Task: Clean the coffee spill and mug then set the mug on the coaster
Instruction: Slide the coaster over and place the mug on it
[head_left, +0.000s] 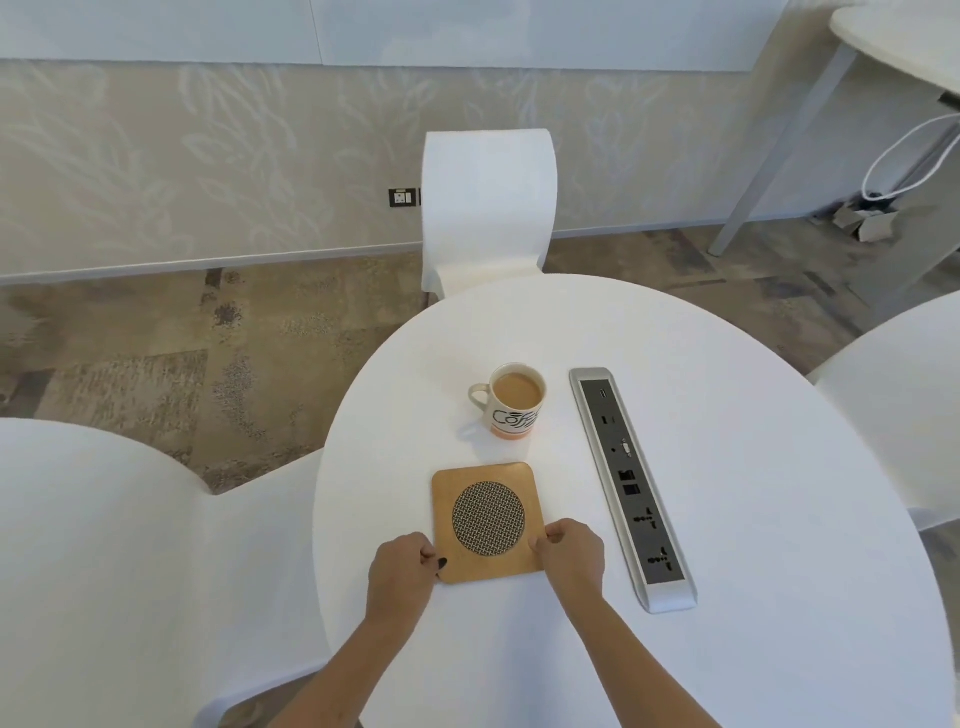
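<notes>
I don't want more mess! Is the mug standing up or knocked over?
Standing up. The mug sits upright on the white table, its round rim facing up with milky coffee nearly to the top.

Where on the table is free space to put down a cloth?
Bare patches: right of the power strip toward the table edge, and behind the mug toward the white chair. Crowded: the middle, where left hand and right hand grip the coaster.

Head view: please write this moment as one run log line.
square wooden coaster: both hands at near corners | full white ceramic mug: off coaster
</notes>
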